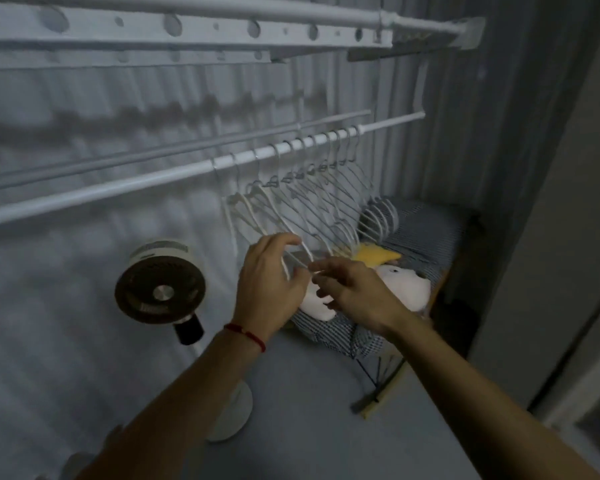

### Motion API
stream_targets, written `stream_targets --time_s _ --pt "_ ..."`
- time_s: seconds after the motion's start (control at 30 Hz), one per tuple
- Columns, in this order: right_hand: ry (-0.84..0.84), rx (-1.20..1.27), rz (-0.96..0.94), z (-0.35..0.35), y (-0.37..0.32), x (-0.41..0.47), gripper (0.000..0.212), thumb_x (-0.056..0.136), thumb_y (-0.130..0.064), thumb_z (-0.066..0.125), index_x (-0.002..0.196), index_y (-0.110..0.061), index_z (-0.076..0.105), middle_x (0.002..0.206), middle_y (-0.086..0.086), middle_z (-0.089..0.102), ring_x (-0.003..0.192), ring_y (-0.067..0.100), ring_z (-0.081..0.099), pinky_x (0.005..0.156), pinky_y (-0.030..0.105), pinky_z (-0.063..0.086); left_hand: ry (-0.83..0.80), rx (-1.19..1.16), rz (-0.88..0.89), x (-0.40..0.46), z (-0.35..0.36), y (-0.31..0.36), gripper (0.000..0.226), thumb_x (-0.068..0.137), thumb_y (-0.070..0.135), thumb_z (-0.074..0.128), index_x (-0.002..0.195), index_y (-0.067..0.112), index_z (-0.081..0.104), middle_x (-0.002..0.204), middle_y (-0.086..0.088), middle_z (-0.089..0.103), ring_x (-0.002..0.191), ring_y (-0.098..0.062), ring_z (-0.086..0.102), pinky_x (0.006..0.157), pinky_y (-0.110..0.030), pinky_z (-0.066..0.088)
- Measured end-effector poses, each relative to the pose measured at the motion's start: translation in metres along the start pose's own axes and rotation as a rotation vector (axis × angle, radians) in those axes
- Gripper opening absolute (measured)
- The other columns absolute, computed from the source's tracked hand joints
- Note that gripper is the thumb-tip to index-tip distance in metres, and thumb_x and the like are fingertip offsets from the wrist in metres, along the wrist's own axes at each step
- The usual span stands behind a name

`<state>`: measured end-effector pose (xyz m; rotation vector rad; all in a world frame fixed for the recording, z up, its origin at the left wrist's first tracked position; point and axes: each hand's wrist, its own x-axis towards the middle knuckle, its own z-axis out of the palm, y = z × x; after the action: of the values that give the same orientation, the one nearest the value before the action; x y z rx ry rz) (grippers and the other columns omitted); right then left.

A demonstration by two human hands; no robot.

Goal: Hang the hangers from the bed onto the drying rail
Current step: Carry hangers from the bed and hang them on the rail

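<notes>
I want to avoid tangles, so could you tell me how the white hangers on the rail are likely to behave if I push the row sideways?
The hangers look thin and light, so they would probably swing and slide easily along the drying rail. Packed close, they may knock together and interlock at their lower ends.
</notes>
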<state>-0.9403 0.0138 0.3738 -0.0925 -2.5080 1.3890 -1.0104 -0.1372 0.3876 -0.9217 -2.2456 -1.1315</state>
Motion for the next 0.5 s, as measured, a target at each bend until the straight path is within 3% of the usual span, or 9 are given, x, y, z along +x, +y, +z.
stream_targets --time_s 0.13,0.23,0.33,0.5 --pt "0.202 -0.143 0.127 -0.008 0.023 -0.069 0.031 0.1 -0.023 0.052 0.13 -0.021 0.062 0.122 -0.005 0.069 0.105 0.008 0.065 0.094 0.026 0.052 -0.228 -0.219 0.063 -0.035 0.05 0.035 0.032 0.077 0.013 0.064 0.107 0.021 0.063 0.111 0.006 0.063 0.103 -0.014 0.056 0.088 -0.028 0.048" --pt "0.341 -0.201 0.337 -0.021 0.053 -0.137 0.032 0.097 -0.023 0.053 0.127 -0.024 0.063 0.118 -0.006 0.071 0.103 0.008 0.067 0.093 0.03 0.055 -0.467 -0.359 0.022 -0.076 0.096 0.064 0.026 0.083 0.015 0.067 0.109 0.021 0.061 0.111 0.003 0.065 0.102 -0.015 0.059 0.085 -0.03 0.051" --pt "0.473 -0.2 0.561 -0.031 0.082 -0.219 0.033 0.096 -0.021 0.05 0.126 -0.023 0.063 0.112 -0.003 0.072 0.096 0.01 0.068 0.091 0.035 0.057 -0.701 -0.415 0.078 -0.127 0.143 0.096 0.026 0.087 0.029 0.061 0.113 0.025 0.059 0.112 0.004 0.063 0.108 -0.018 0.058 0.091 -0.036 0.051" --pt "0.725 -0.186 0.873 -0.04 0.109 -0.384 0.034 0.095 -0.023 0.051 0.126 -0.023 0.064 0.116 0.0 0.071 0.098 0.014 0.068 0.087 0.033 0.057 -1.042 -0.457 0.177 -0.237 0.181 0.179 0.028 0.098 0.035 0.049 0.122 0.023 0.059 0.122 0.001 0.062 0.111 -0.016 0.058 0.089 -0.03 0.047"
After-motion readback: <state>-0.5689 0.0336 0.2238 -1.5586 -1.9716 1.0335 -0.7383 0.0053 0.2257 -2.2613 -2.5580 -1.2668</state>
